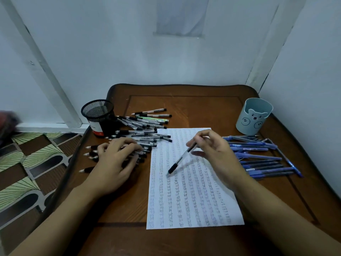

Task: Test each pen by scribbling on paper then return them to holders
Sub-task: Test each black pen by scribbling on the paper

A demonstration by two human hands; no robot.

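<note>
A white sheet of paper, covered in rows of scribbles, lies in the middle of the brown table. My right hand pinches a clear pen with a black grip, its tip low over the upper part of the sheet. My left hand rests with spread fingers on a pile of black pens left of the paper. A heap of blue pens lies to the right. A black mesh holder stands at the back left and a light blue bear holder at the back right.
Walls close in behind and to the right of the table. A patterned tiled floor shows past the table's left edge. Bare wood lies in front of the paper and at the back between the two holders.
</note>
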